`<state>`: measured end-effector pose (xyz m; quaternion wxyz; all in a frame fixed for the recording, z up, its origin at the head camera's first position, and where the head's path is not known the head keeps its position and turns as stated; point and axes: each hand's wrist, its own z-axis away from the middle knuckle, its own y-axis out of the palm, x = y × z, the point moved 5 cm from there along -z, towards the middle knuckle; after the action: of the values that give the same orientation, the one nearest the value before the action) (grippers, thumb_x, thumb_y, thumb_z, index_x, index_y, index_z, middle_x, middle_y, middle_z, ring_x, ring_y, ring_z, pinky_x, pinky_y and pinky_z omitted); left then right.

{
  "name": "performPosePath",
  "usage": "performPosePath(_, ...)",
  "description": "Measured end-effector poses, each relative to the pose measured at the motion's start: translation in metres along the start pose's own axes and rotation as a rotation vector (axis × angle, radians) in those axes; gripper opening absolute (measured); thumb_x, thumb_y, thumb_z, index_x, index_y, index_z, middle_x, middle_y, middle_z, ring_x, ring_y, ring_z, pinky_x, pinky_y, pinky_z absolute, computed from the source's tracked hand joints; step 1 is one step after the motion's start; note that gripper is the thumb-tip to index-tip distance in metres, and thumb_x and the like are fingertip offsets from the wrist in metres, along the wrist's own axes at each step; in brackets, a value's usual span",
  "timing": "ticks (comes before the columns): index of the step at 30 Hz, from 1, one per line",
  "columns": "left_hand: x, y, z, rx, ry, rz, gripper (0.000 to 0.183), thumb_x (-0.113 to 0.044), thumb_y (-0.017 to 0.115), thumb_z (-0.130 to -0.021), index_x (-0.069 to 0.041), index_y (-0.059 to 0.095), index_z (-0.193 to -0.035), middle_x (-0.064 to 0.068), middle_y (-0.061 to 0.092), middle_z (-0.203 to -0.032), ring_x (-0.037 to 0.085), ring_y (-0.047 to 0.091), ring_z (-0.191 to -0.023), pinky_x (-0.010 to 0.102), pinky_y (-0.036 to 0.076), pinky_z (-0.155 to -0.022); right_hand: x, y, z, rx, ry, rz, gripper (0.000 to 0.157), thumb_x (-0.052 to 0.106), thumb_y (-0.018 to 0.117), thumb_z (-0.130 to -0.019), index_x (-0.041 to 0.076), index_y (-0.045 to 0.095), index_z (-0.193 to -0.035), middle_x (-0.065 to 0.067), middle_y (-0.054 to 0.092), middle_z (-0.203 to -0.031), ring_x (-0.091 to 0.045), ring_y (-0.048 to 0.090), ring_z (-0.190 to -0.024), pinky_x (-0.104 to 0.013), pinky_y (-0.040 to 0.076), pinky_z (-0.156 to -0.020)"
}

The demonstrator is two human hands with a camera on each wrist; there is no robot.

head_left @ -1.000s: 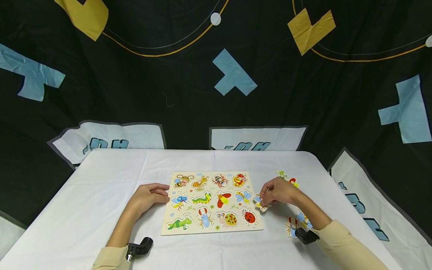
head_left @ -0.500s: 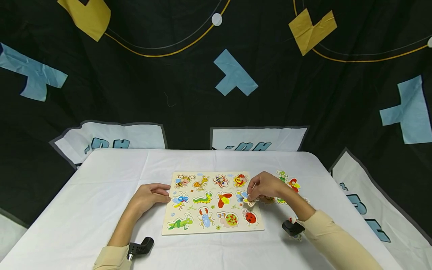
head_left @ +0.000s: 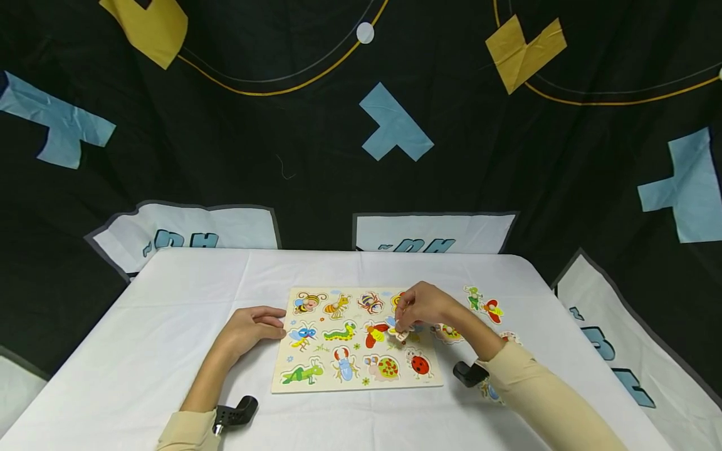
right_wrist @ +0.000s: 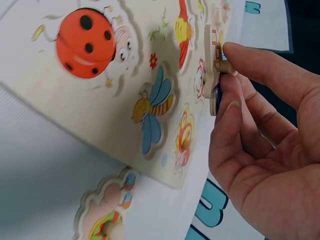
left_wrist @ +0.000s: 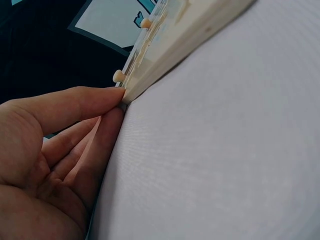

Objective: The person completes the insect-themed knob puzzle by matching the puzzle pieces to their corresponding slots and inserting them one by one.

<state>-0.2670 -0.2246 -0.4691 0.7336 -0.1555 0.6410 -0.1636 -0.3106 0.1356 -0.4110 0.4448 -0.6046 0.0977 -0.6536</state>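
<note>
A wooden puzzle board printed with insects lies flat on the white table. My left hand rests at its left edge; in the left wrist view the thumb and a fingertip touch the board's edge. With thumb and fingers, my right hand pinches the wooden knob of a puzzle piece, close over the board's right half. The piece stands edge-on in the right wrist view, so its picture is mostly hidden; a blue wing shows in the head view. Below it are a ladybug and a blue-winged insect.
Loose pieces lie right of the board: a snail piece, a green insect piece, a red-winged piece, and others partly under the right sleeve. Wooden knobs stand up along the board's left side. A black curtain hangs behind.
My right hand has carried the pinched puzzle piece leftward from beside the board's right edge to over the board, uncovering the snail piece. My left hand stays at the left edge.
</note>
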Motion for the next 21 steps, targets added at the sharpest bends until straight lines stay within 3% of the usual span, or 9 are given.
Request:
performPosePath(11,0.0,0.0,0.0,-0.006,-0.006,-0.001,0.052,-0.011,0.086,-0.075,-0.002,0.07,-0.124,0.004,0.076,-0.093,0.011,0.067,-0.084,0.023,0.048,-0.078,0.019,0.008,-0.011,0.016,-0.023,-0.001,0.013,0.015,0.086,-0.075,0.011,0.074,-0.078,0.0,0.058,-0.06,-0.017,0.048,-0.059,-0.027,0.039,-0.056)
performPosePath(21,0.001,0.0,-0.001,-0.007,-0.008,0.007,0.053,-0.012,0.086,-0.075,-0.003,0.07,-0.125,0.003,0.076,-0.093,0.01,0.067,-0.085,0.023,0.048,-0.079,0.037,0.019,-0.023,0.031,-0.036,-0.001,0.014,0.012,0.087,-0.074,0.011,0.074,-0.078,0.004,0.062,-0.061,-0.012,0.05,-0.059,-0.026,0.039,-0.056)
